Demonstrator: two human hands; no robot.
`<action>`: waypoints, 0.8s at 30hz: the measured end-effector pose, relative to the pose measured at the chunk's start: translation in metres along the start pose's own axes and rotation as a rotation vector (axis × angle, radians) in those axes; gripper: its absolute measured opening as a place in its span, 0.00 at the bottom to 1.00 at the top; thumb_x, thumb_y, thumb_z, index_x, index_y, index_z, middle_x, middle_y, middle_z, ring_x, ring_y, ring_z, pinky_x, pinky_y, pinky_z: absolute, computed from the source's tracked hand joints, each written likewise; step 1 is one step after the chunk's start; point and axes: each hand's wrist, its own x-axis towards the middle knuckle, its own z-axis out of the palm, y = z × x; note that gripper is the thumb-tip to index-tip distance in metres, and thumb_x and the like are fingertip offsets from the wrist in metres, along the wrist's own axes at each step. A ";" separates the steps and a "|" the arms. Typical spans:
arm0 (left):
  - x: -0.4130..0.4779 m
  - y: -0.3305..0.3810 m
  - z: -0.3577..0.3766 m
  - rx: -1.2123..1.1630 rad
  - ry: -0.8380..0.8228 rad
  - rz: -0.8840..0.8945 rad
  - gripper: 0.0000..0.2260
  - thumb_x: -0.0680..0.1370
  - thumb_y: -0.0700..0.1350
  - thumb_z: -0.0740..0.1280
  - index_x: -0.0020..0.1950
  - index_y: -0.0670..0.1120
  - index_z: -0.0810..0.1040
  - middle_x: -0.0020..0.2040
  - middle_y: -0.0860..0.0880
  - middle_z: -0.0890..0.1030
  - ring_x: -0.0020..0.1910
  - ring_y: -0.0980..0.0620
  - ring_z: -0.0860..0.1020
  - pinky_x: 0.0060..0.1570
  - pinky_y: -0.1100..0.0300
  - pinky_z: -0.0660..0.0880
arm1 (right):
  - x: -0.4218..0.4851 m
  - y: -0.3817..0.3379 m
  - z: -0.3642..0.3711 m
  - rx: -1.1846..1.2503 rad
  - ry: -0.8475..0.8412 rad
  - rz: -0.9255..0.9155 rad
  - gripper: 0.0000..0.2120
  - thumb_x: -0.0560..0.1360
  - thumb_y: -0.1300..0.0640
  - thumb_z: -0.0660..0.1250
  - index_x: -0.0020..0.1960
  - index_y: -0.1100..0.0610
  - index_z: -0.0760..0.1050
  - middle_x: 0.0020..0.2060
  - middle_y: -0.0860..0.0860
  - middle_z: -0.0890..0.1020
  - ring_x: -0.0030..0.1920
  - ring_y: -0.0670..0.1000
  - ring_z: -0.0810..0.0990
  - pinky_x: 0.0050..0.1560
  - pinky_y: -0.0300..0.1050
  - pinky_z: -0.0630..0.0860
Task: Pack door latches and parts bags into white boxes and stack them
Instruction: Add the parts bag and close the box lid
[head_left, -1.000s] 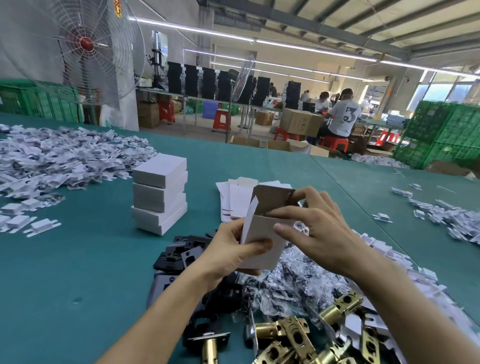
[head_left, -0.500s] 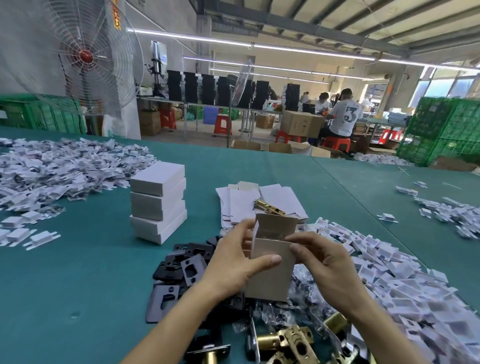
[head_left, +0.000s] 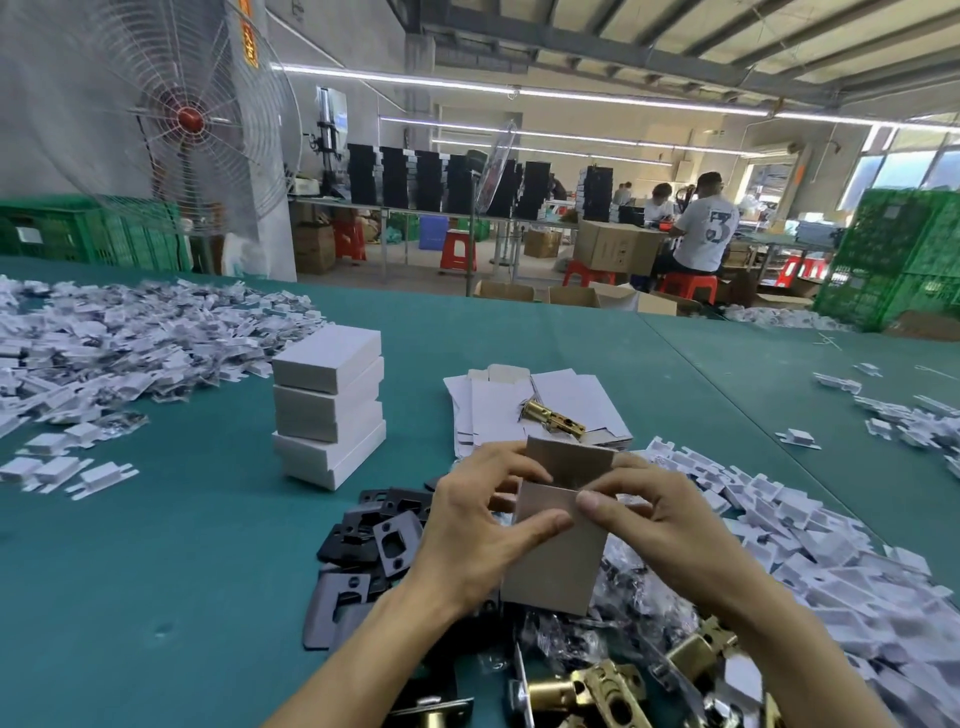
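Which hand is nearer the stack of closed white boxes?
Left. The left hand grips the open box right of the stack; the right hand is beyond it, farther right.

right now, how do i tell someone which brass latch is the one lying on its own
Find the stack of closed white boxes on the green table; just right of it lies a spread of flat, unfolded box blanks. The lone latch lies on top of them. Unlike the other brass latches heaped at the near edge, it lies alone on white card.
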 end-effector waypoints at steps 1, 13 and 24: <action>0.000 0.001 0.000 -0.035 -0.022 -0.040 0.15 0.69 0.58 0.76 0.52 0.58 0.79 0.55 0.58 0.82 0.51 0.55 0.83 0.46 0.59 0.81 | 0.002 -0.002 -0.002 0.002 -0.007 -0.005 0.12 0.73 0.47 0.67 0.42 0.54 0.85 0.45 0.40 0.80 0.49 0.44 0.81 0.47 0.42 0.79; 0.003 0.006 -0.003 -0.270 -0.069 -0.219 0.13 0.68 0.50 0.79 0.50 0.56 0.83 0.52 0.53 0.86 0.48 0.50 0.86 0.44 0.49 0.84 | -0.001 -0.003 -0.001 0.196 0.173 -0.100 0.10 0.68 0.52 0.74 0.49 0.44 0.83 0.46 0.50 0.86 0.49 0.48 0.85 0.50 0.40 0.81; 0.004 0.006 -0.003 -0.284 -0.038 -0.213 0.18 0.68 0.42 0.82 0.46 0.54 0.74 0.55 0.52 0.85 0.47 0.48 0.86 0.47 0.50 0.84 | -0.005 -0.011 -0.006 0.022 0.054 -0.091 0.10 0.70 0.45 0.73 0.49 0.44 0.86 0.49 0.39 0.85 0.53 0.42 0.83 0.50 0.36 0.80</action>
